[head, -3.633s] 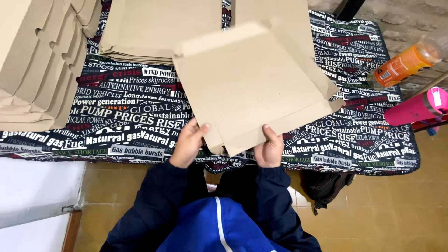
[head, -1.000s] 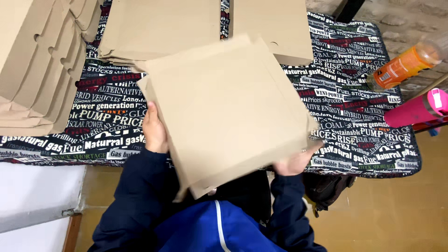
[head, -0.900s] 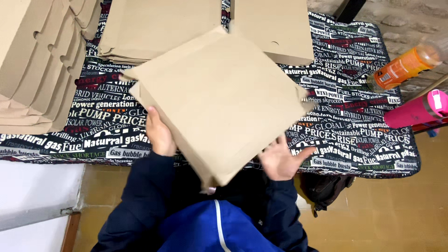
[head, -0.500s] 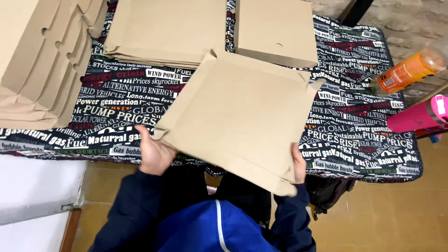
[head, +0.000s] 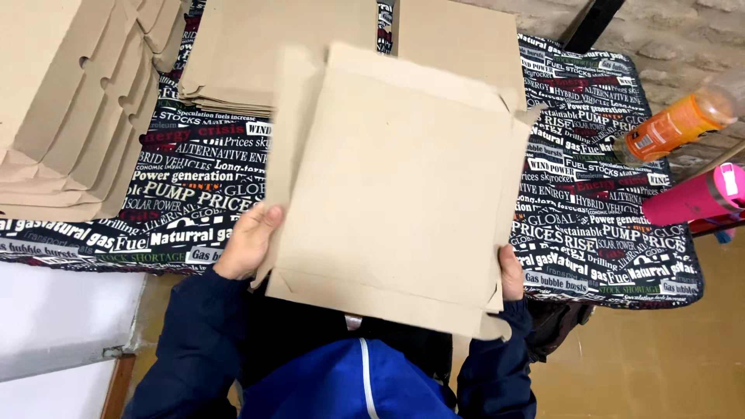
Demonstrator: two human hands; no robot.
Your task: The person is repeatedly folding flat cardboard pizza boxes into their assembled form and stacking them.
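I hold a flat, die-cut brown cardboard box blank [head: 400, 186] up in front of me, over the near edge of the table. My left hand [head: 247, 242] grips its lower left edge, fingers curled around it. My right hand [head: 511, 271] grips the lower right corner, mostly hidden behind the card. The blank's side flaps are folded up slightly along the creases. Its face hides the table's middle.
The table carries a black cloth [head: 194, 194] printed with words. A stack of flat blanks [head: 264, 54] lies at the back, another pile [head: 458, 31] beside it, and folded boxes [head: 62, 116] at left. An orange bottle [head: 675, 124] and pink bottle [head: 694, 198] lie at right.
I have turned the cardboard blank around in my hands, from tilted diagonally to nearly square, and lifted it closer. Both hands shifted their hold to its lower corners.
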